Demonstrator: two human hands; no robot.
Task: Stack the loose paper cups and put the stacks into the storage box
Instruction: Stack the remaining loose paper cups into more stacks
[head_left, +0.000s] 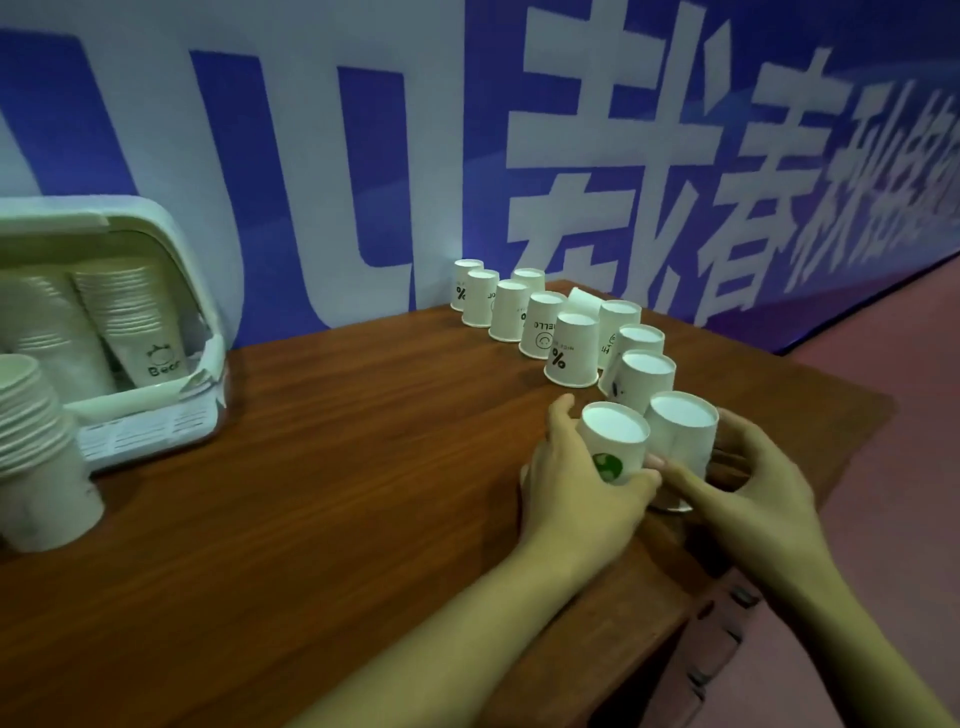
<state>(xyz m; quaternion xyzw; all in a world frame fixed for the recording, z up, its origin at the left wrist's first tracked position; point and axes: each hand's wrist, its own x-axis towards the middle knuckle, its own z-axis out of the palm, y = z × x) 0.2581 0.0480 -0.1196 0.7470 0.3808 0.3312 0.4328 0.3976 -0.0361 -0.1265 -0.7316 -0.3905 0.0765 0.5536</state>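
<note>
While the storage box (171, 249) at the table's (311, 493) far left holds cup stacks (130, 317) lying tilted, loose cups (569, 348) stand upside down in rows. Left hand (576, 483) grips the green-dot cup (613, 447); right hand (748, 483) curls around the plain cup (680, 431).

Bare wood runs open across the middle of my table (322, 467) toward the storage box (171, 291) at its left edge. Upturned cups (569, 349) crowd the right side up to the back corner; a cup stack (39, 457) blocks the front-left.
</note>
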